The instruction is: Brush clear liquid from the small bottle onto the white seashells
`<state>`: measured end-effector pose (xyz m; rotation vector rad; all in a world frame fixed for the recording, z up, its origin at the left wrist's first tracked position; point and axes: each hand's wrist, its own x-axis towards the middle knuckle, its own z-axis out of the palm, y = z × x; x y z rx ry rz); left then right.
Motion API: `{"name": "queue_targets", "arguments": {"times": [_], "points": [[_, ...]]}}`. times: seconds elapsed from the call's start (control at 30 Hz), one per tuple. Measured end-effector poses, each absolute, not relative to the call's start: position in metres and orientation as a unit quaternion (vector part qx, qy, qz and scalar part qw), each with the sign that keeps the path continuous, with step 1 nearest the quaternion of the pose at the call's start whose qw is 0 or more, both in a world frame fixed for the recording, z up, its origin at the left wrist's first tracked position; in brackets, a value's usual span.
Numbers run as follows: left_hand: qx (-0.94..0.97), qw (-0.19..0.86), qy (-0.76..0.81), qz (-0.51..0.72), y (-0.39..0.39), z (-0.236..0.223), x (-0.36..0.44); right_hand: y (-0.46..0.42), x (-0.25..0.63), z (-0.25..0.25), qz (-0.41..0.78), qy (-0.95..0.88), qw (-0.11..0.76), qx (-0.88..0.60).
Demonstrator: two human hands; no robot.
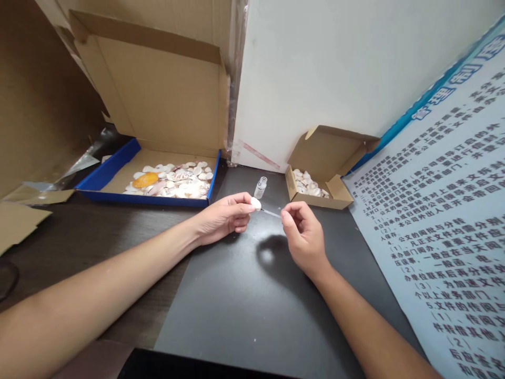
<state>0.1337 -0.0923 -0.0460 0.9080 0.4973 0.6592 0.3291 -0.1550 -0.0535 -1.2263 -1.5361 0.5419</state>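
Note:
Between the thumb and fingers of my left hand [226, 218] is a small white shell [256, 203]. My right hand [303, 234] pinches the end of a thin, pale brush-like stick [271, 213]. Its dark tip points left and meets the shell's edge or lies very close to it; I cannot tell which. Just behind the shell, a small clear glass bottle [260, 187] stands on the dark tabletop, uncapped as far as I can see. Both hands are above the black mat [236, 305].
At the back left, an open blue-edged cardboard box [145, 199] contains many shells and an orange one [145, 180]. A smaller open carton [321, 201] with white shells [307, 183] sits back right. A printed sheet [445, 221] slopes along the right; a white panel [315, 68] rises behind.

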Motion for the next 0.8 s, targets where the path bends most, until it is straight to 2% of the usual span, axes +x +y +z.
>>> {"name": "queue_targets", "arguments": {"times": [0.27,0.47,0.63,0.8], "points": [[0.456,0.793,0.262,0.309,-0.0919,-0.0481,0.1357,-0.1557,0.3292,-0.0596,0.252,-0.627,0.551,-0.490],[0.449,0.802,0.258,0.297,-0.0915,-0.0487,0.1349,-0.1538,0.3283,-0.0551,0.201,-0.628,0.534,-0.529],[0.449,0.809,0.266,0.271,-0.0920,-0.0480,0.1342,-0.1555,0.3291,-0.0572,0.261,-0.633,0.542,-0.488],[0.441,0.810,0.274,0.272,-0.0926,-0.0479,0.1346,-0.1559,0.3282,-0.0561,0.222,-0.625,0.537,-0.521]]}}
